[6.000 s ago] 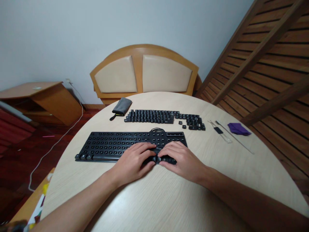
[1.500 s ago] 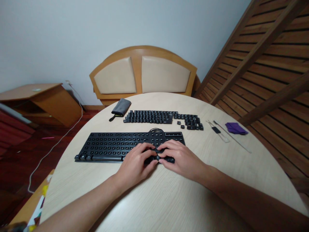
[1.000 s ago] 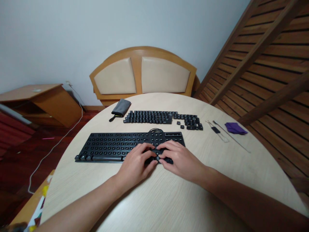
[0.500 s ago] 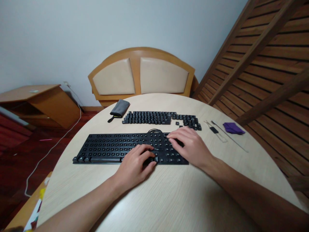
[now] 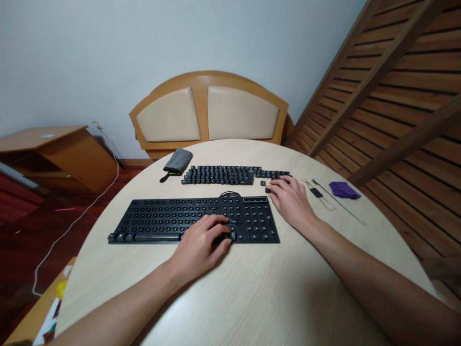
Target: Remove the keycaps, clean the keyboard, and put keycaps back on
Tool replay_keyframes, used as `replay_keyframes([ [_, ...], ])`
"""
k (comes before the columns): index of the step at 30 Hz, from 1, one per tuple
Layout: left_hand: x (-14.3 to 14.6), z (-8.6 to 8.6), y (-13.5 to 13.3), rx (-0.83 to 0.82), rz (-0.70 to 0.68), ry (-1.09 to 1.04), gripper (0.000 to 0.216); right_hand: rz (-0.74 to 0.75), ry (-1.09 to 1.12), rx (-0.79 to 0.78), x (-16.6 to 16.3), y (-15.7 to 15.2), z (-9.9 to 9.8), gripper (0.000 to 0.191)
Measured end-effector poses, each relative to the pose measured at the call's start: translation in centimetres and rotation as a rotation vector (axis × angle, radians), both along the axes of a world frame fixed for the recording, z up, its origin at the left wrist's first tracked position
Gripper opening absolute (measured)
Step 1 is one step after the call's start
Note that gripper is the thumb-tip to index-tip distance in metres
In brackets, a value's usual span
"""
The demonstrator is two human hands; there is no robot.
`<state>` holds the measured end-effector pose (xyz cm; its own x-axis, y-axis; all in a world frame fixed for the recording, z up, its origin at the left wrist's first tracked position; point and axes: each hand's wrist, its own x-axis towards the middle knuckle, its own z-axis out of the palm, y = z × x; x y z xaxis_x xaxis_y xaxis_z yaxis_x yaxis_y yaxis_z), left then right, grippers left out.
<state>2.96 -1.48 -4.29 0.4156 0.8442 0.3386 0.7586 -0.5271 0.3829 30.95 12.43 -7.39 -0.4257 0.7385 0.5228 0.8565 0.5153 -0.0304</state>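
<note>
A black keyboard (image 5: 158,236) lies on the round table, mostly bare of keycaps, with a few keys along its bottom row. My left hand (image 5: 203,240) rests on its lower middle, fingers curved and apart. The thumb and index fingertips are beside a keycap (image 5: 233,236) there. My right hand (image 5: 293,202) is beyond the keyboard's right end, fingers spread over the right-hand group of loose keycaps (image 5: 275,173), partly hiding it. Its index fingertip is by a single loose keycap (image 5: 267,190); I see nothing gripped.
More loose black keycaps (image 5: 219,175) stand in rows behind the keyboard. A grey pouch (image 5: 179,161) lies at the back left. To the right are a wire keycap puller (image 5: 317,192), a thin rod (image 5: 340,203) and a purple cloth (image 5: 345,189). The table (image 5: 252,298) has a rounded edge.
My right hand has moved away from the keyboard's upper right, out to the loose keycaps behind it. My left hand has stayed almost in place on the keyboard.
</note>
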Motion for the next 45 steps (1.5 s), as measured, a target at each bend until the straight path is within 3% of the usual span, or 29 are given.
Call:
replay_keyframes([
  [8, 0.0, 0.1, 0.1, -0.006, 0.001, 0.007, 0.014, 0.066, 0.125, 0.025, -0.9, -1.3, 2.2, 0.021],
  [11, 0.0, 0.2, 0.1, -0.001, -0.004, -0.001, 0.015, 0.208, 0.194, -0.026, -1.9, -3.1, 3.5, 0.02],
  [16, 0.0, 0.2, 0.0, -0.005, -0.006, 0.0, 0.014, 0.554, 0.233, -0.305, -3.6, -6.1, 4.4, 0.018],
  [19, 0.0, 0.2, 0.0, -0.016, -0.003, 0.007, 0.014, 0.659, 0.225, -0.407, -4.0, -6.9, 4.6, 0.015],
  [29, 0.0, 0.2, 0.0, -0.025, -0.002, 0.008, 0.015, 0.666, 0.192, -0.523, -4.0, -6.9, 4.1, 0.02],
  [45, 0.0, 0.3, 0.0, -0.012, -0.006, 0.006, 0.015, 0.717, 0.159, -0.433, -4.0, -6.8, 3.7, 0.021],
])
